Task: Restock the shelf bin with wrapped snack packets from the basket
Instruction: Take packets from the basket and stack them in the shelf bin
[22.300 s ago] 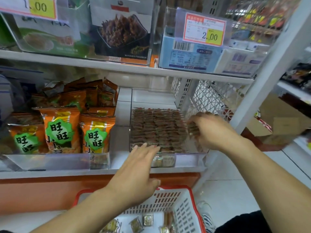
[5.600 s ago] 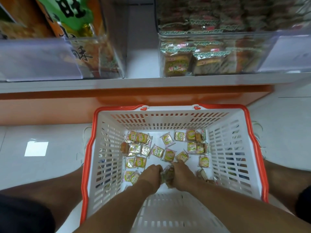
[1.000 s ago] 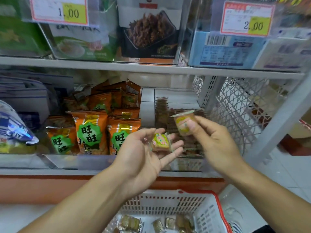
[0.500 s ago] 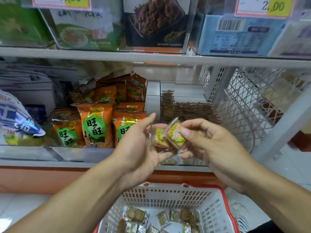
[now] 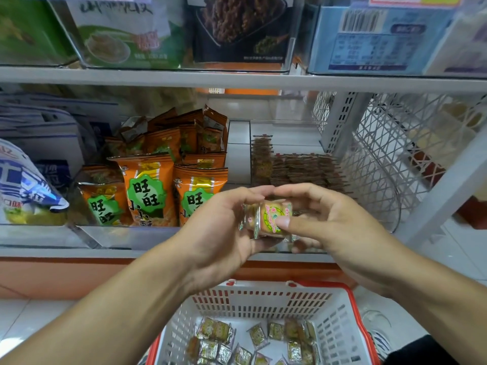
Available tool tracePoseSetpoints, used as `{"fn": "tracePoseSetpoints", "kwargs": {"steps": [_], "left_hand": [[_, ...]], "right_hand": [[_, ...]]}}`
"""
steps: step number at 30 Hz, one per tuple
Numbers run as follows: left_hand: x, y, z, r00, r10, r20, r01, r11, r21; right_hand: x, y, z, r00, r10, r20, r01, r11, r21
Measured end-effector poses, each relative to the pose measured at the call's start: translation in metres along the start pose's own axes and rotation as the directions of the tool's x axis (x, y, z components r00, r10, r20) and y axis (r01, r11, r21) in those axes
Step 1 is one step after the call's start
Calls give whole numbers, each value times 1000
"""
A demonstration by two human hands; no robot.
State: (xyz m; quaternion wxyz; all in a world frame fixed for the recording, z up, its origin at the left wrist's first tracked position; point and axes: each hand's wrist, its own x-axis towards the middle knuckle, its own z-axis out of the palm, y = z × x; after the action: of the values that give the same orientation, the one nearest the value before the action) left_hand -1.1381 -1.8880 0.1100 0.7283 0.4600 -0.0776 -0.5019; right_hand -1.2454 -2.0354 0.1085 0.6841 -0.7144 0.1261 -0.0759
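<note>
Both hands have closed together at frame centre: left hand [image 5: 221, 233] and right hand [image 5: 332, 227] share a grip on a small stack of snack packets [image 5: 266, 219], before the clear shelf bin [image 5: 295, 167], above the basket [image 5: 340, 325] at bottom.

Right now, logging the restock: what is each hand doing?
Left hand: holds the snack packets from the left.
Right hand: pinches the same snack packets, thumb on front.
</note>
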Motion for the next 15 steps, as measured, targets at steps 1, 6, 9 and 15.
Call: {"fn": "tracePoseSetpoints", "kwargs": {"steps": [1, 6, 9, 15], "left_hand": [[0, 0, 0, 1000, -5, 5, 5, 1000, -8], [1, 1, 1, 1000, -3, 4, 3, 996, -91], [0, 2, 1, 999, 36, 7, -35, 993, -108], [1, 9, -1, 995, 97, -39, -93, 992, 90]], "right_hand": [[0, 0, -1, 1000, 29, -4, -29, 998, 54], [0, -2, -8, 994, 101, -36, -93, 979, 180], [0, -6, -11, 989, 58, -138, -36, 987, 158], [-4, -3, -6, 946, -126, -297, 178, 972, 155]]}}
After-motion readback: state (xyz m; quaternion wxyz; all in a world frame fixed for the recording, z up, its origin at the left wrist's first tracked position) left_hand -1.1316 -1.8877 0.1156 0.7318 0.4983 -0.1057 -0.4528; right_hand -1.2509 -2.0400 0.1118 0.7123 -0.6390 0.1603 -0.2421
